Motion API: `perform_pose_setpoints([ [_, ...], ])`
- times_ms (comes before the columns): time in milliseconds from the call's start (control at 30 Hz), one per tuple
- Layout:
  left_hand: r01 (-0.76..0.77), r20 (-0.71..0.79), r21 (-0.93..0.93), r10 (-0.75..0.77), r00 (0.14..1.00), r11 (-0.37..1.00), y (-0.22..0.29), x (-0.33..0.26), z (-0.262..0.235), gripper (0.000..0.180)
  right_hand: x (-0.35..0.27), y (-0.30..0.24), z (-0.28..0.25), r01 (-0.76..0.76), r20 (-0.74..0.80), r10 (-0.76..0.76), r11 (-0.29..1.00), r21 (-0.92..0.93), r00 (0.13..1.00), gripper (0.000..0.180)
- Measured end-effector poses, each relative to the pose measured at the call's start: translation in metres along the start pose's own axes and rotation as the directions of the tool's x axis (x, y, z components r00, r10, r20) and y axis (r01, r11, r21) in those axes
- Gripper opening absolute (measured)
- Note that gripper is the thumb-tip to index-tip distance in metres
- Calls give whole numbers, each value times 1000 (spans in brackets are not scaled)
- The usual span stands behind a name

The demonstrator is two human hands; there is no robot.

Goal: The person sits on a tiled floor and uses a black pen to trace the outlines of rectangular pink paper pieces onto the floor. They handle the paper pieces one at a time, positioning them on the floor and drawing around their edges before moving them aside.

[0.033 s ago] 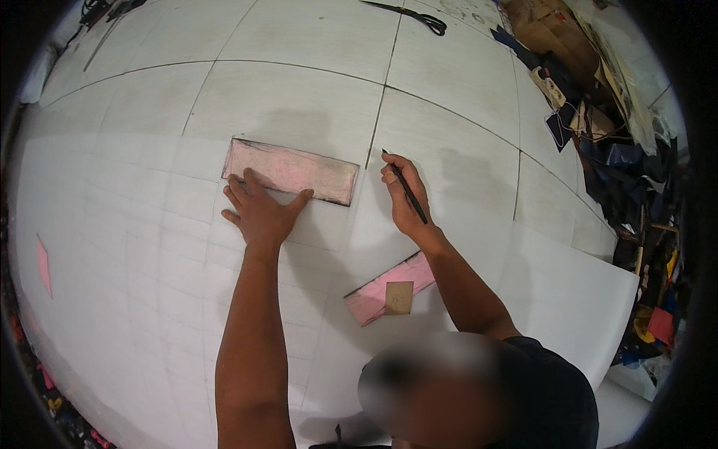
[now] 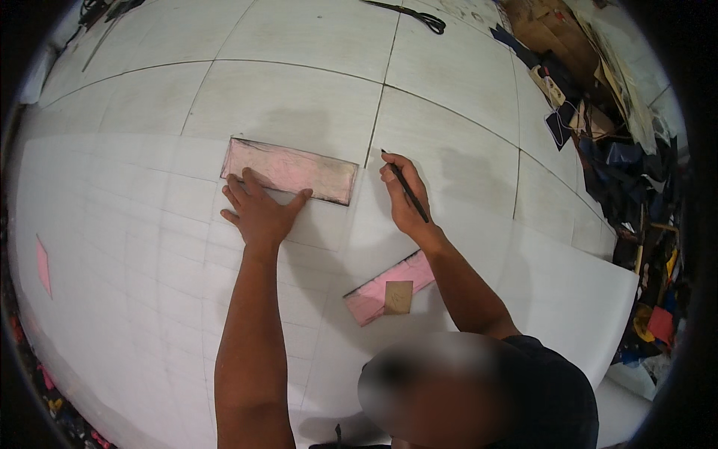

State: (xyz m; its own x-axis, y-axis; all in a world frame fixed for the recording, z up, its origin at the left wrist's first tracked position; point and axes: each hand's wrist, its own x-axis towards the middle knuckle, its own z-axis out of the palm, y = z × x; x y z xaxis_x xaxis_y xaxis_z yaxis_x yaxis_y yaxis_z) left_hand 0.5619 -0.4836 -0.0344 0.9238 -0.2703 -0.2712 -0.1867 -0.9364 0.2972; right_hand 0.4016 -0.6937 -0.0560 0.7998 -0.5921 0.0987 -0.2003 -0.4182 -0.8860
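My left hand [image 2: 262, 208] is spread, its fingertips resting on the near edge of a pink rectangular piece [image 2: 292, 170] with dark-marked edges. That piece lies flat on a large white sheet [image 2: 105, 299] bearing faint drawn lines. To the right, my right hand [image 2: 407, 198] pinches a slim black pen [image 2: 410, 193], its tip pointing up and away, apart from the pink piece. Under my right forearm lies a second pink strip [image 2: 364, 305], partly hidden by the arm. A small tan square [image 2: 399, 298] rests on top of that strip.
Black-handled scissors [image 2: 419, 18] lie on the pale tiled surface [image 2: 299, 82] at the far side. A narrow pink scrap [image 2: 43, 266] sits at the left. Along the right edge runs a heap of dark cloth, paper and scraps [image 2: 621, 157].
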Motion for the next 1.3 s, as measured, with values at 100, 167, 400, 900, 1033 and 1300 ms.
perform_pose_setpoints([
  [100, -8, 1, -22, 8, 1000, 1000, -3, 0, -1, 131, -7, -6, 3, -68, 55, 63, 993, 92, 996, 33],
  [167, -11, -5, -19, 10, 1000, 1000, -5, 1, 1, 130, -11, -16, 2, -86, 94, 79, 993, 75, 992, 30],
  [400, -25, -7, 2, 25, 1000, 1000, -4, 0, -2, 131, -5, -16, 1, 9, 218, -2, 1000, -28, 976, 25],
  [900, -27, -21, 16, 27, 999, 1000, -7, 2, 4, 132, 10, -21, 9, 100, 351, -65, 991, -84, 934, 28],
  [1033, -24, -27, 15, 24, 999, 1000, -6, 1, 4, 131, 30, -18, 9, 129, 244, -76, 969, -211, 967, 28],
  [1300, -6, -5, 5, 6, 1000, 1000, -4, 1, 0, 131, 46, -15, 12, 161, 95, -140, 948, -273, 986, 24],
])
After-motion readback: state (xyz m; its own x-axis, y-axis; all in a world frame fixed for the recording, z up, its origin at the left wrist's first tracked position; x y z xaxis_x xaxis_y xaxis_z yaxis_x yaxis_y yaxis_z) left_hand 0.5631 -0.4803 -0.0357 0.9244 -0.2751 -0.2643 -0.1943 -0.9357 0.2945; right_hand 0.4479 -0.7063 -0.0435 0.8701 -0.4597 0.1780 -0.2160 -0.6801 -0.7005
